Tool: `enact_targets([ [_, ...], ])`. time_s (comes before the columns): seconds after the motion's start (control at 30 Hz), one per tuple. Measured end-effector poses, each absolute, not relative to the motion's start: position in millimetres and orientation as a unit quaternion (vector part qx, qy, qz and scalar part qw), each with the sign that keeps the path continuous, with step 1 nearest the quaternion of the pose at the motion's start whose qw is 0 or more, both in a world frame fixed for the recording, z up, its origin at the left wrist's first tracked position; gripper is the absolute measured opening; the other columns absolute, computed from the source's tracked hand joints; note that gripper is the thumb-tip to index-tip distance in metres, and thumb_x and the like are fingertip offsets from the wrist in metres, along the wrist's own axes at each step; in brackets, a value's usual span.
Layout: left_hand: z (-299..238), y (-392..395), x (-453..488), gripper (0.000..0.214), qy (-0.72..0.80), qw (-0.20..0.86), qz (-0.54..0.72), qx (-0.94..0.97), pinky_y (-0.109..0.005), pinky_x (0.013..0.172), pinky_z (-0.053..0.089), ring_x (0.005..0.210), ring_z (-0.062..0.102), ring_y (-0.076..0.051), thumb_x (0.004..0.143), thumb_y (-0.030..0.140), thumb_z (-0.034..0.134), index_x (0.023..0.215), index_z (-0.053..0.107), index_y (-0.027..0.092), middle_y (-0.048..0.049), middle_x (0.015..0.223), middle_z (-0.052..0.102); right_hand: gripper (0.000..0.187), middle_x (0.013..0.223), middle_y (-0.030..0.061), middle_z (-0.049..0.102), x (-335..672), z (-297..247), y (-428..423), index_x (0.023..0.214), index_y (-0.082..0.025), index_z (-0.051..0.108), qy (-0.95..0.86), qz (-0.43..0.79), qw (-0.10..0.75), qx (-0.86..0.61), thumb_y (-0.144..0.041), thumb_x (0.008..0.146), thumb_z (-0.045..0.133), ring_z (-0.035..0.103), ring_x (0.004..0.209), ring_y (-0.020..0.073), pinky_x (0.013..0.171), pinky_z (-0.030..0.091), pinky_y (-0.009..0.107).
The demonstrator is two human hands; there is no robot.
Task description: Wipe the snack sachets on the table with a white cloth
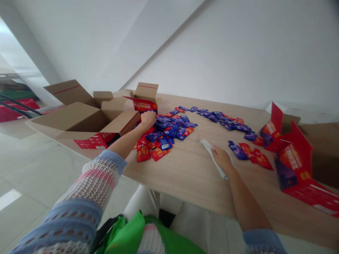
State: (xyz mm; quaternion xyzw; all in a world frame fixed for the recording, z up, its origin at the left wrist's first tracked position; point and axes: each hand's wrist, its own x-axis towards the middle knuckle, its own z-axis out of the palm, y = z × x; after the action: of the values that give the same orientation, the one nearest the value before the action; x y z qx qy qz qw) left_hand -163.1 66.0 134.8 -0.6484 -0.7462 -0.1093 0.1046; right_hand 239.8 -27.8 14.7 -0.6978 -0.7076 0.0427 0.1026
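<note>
While the left grip (147,120) sits among dozens of red and blue sachets (164,132), fingers curled down out of sight, whether pinching anything I cannot tell, the right grip (223,158) lies fingers together over one white folded strip (213,158) on the counter (190,176). Just ahead of the left grip: one red carton (144,104); left of it, one large brown carton (79,120). Right of the right grip: roughly five loose sachets (247,150), then two red cartons (292,158).
</note>
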Motion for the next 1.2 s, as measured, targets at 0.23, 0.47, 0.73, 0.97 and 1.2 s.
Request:
enact_targets([
  [0.23, 137.2, 44.5, -61.5, 0.037, -0.648, 0.125, -0.171, -0.732, -0.041, 0.083, 0.041, 0.099, 0.058, -0.031, 0.086, 0.028, 0.039, 0.108, 0.068, 0.020, -0.0124, 0.100, 0.066, 0.045, 0.107, 0.0120, 0.067, 242.3, 28.2, -34.9, 0.122, -0.018, 0.057, -0.680, 0.035, 0.212, -0.701, -0.039, 0.098, 0.026, 0.060, 0.098, 0.0241, 0.080, 0.039, 0.028],
  [0.47, 96.4, 19.4, 32.2, 0.034, -0.531, 0.046, -0.152, -0.833, -0.038, 0.078, 0.044, 0.089, 0.063, -0.029, 0.085, 0.027, 0.040, 0.097, 0.071, 0.021, -0.0107, 0.091, 0.069, 0.058, 0.111, 0.0235, 0.060, 294.3, 56.6, -48.4, 0.132, -0.004, 0.042, -0.425, -0.112, 0.426, -0.791, -0.037, 0.098, 0.007, 0.055, 0.105, 0.0298, 0.084, 0.039, 0.036],
  [0.73, 47.0, 11.7, 53.7, 0.033, -0.492, -0.008, -0.139, -0.860, -0.033, 0.076, 0.046, 0.089, 0.065, -0.026, 0.082, 0.024, 0.042, 0.095, 0.073, 0.023, -0.0089, 0.094, 0.071, 0.052, 0.111, 0.0214, 0.060, 333.5, 46.6, -50.1, 0.131, -0.011, 0.044, -0.333, -0.174, 0.374, -0.848, -0.035, 0.098, 0.012, 0.058, 0.102, 0.0296, 0.083, 0.040, 0.037],
  [0.97, 26.3, 19.6, 39.1, 0.031, -0.526, -0.062, -0.188, -0.827, -0.030, 0.077, 0.046, 0.088, 0.065, -0.022, 0.081, 0.022, 0.044, 0.092, 0.073, 0.025, -0.0039, 0.093, 0.072, 0.052, 0.132, 0.0225, 0.049, 328.0, 7.8, -22.6, 0.131, -0.009, 0.044, -0.444, -0.064, 0.256, -0.857, -0.034, 0.086, 0.049, 0.041, 0.125, 0.0322, 0.103, 0.026, 0.050],
  [1.2, 20.5, 11.5, 37.9, 0.031, -0.543, -0.136, -0.240, -0.793, -0.029, 0.081, 0.046, 0.092, 0.064, -0.020, 0.082, 0.022, 0.045, 0.096, 0.072, 0.024, -0.0025, 0.097, 0.072, 0.058, 0.130, 0.0102, 0.055, 288.9, 5.5, -6.3, 0.130, -0.020, 0.047, -0.651, 0.054, 0.212, -0.727, -0.037, 0.078, 0.064, 0.048, 0.122, 0.0252, 0.111, 0.015, 0.049],
])
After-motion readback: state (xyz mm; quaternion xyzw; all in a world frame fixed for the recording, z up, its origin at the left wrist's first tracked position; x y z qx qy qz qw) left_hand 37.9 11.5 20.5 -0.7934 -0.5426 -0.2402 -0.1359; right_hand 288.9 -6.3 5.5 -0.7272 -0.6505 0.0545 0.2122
